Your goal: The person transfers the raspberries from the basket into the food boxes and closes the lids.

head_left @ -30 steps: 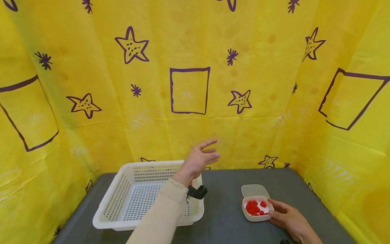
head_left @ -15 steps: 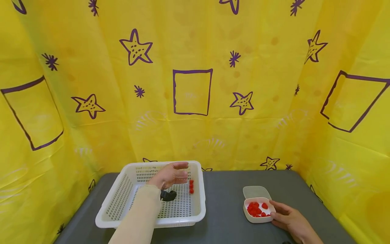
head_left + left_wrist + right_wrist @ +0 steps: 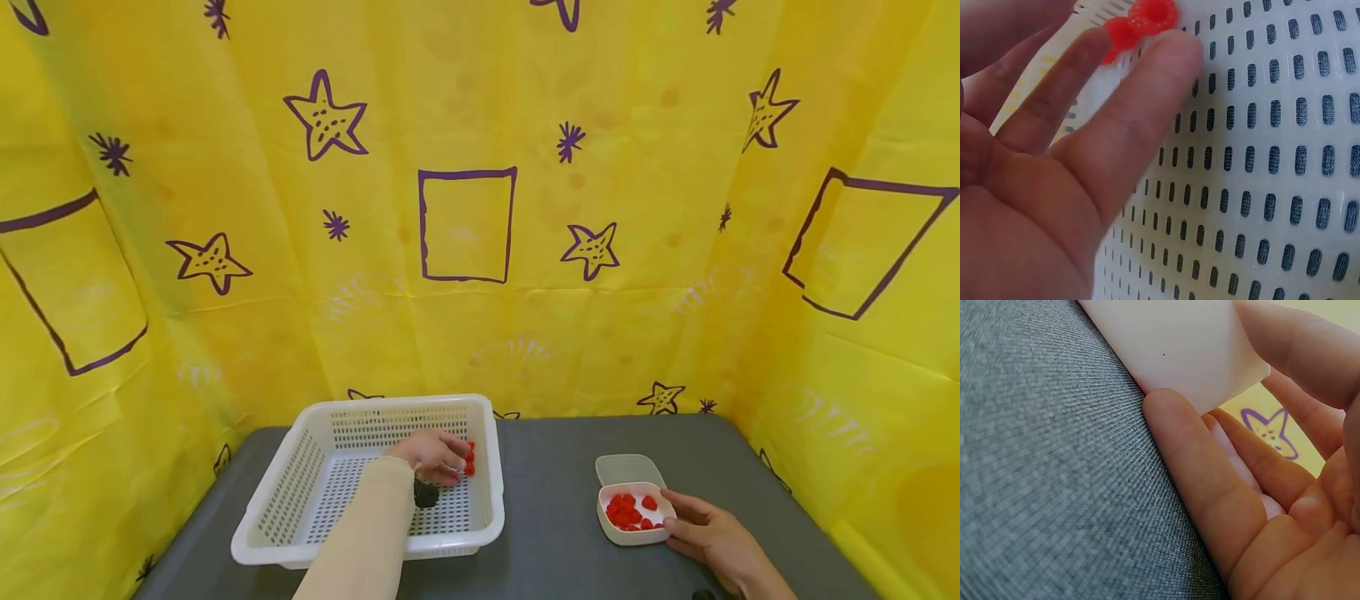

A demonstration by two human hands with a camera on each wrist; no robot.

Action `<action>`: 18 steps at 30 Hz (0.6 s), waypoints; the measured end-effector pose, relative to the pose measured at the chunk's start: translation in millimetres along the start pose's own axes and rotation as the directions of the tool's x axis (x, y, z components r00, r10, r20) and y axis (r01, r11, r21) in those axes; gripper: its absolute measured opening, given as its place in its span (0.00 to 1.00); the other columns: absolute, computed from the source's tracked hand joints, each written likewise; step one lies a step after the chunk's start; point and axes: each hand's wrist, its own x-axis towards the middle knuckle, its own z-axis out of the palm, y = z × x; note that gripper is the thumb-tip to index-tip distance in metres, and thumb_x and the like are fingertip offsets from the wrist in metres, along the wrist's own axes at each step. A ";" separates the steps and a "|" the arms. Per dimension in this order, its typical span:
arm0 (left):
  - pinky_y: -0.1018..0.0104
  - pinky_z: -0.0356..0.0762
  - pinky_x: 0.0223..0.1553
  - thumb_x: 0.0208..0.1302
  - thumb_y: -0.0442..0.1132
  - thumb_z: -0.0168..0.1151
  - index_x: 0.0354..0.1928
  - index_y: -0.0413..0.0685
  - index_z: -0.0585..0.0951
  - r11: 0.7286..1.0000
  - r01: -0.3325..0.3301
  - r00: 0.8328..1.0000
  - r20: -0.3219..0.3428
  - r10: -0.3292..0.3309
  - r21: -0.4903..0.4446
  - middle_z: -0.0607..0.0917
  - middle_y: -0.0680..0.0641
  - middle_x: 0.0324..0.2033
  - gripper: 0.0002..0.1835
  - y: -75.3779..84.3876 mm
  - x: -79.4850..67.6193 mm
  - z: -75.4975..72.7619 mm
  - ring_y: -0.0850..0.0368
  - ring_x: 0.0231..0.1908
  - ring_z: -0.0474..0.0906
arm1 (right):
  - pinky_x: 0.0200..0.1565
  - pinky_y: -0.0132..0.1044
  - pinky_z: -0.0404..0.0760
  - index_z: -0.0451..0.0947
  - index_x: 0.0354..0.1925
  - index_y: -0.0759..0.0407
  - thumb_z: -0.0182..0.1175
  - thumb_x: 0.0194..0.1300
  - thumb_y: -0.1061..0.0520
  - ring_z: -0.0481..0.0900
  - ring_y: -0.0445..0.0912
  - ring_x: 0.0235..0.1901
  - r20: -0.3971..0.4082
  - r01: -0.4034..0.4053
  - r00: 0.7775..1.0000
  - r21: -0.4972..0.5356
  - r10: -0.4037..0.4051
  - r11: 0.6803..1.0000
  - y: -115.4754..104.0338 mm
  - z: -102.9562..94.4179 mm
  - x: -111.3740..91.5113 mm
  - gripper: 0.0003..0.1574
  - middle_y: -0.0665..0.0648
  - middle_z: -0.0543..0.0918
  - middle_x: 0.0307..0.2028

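My left hand is inside a white slotted plastic basket, its fingers fairly straight. Red raspberries stand in a short row along the basket's right wall, just beyond those fingers. Up close in the left wrist view, one raspberry shows a hollow centre; nothing is seen held, though the fingertips partly cover the berries. At the right, my right hand holds the corner of a small white plastic container with several raspberries inside. In the right wrist view, fingers and thumb lie against the container wall.
A translucent lid lies just behind the container. Both containers stand on a dark grey cloth-covered table. Yellow curtain with purple drawings encloses the back and sides.
My left hand has come from above the basket's right edge back over the basket, then down inside beside the raspberry row. My right hand stays at the container.
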 end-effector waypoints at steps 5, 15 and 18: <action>0.51 0.84 0.41 0.59 0.25 0.66 0.49 0.30 0.81 0.999 -0.005 1.000 -0.025 0.004 -0.034 0.85 0.36 0.39 0.14 -3.8 2.7 2.9 0.43 0.36 0.85 | 0.52 0.52 0.80 0.60 0.71 0.73 0.66 0.66 0.59 0.77 0.55 0.52 -0.022 -0.006 1.000 -0.006 0.005 1.000 -0.8 2.8 0.2 0.43 0.79 0.61 0.67; 0.52 0.85 0.40 0.59 0.26 0.67 0.45 0.33 0.85 1.000 -0.027 0.999 -0.042 0.027 0.006 0.86 0.38 0.38 0.11 -1.4 5.8 7.9 0.43 0.37 0.85 | 0.53 0.52 0.79 0.59 0.72 0.72 0.65 0.68 0.58 0.77 0.54 0.52 0.000 -0.006 1.000 -0.005 0.006 1.000 0.5 -0.5 0.6 0.42 0.78 0.62 0.66; 0.54 0.85 0.41 0.59 0.26 0.68 0.44 0.35 0.86 0.999 -0.027 0.999 -0.029 0.028 0.044 0.86 0.42 0.37 0.11 0.6 4.0 8.9 0.44 0.38 0.85 | 0.53 0.52 0.79 0.58 0.72 0.71 0.65 0.68 0.58 0.77 0.54 0.53 -0.001 -0.011 1.000 -0.006 0.011 1.000 0.1 -0.7 0.5 0.43 0.78 0.61 0.67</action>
